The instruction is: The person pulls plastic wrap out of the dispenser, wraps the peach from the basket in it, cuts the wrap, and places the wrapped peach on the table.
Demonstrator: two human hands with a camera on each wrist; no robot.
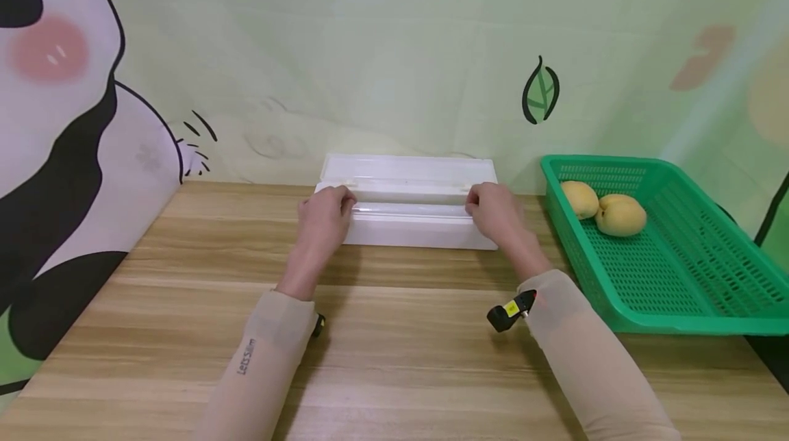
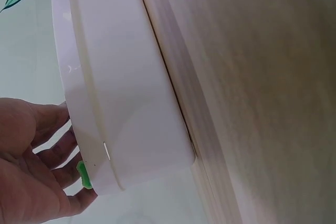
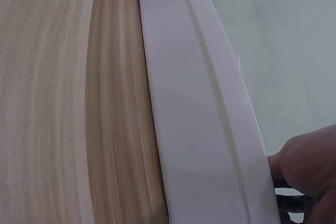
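A long white cling film dispenser [image 1: 425, 231] stands on the table near the back, its lid [image 1: 409, 168] raised behind it. Along its top lies clear, shiny cling film [image 1: 409, 209]. My left hand [image 1: 324, 216] pinches the film's edge at the left end, thumb and fingertips together. At the right end my right hand [image 1: 495, 211] pinches it the same way. In the left wrist view a small green piece [image 2: 84, 174] shows at the dispenser's corner beside the left fingers. The film between the fingertips is barely visible, and the dispenser hides part of the right fingers [image 3: 289, 203].
A green plastic basket [image 1: 690, 323] stands on the right of the wooden table [image 1: 407, 359], holding two yellow, mango-like fruits [image 1: 621, 215]. Behind the table hangs a printed cloth [image 1: 407, 78] with a panda and leaves, close to the raised lid.
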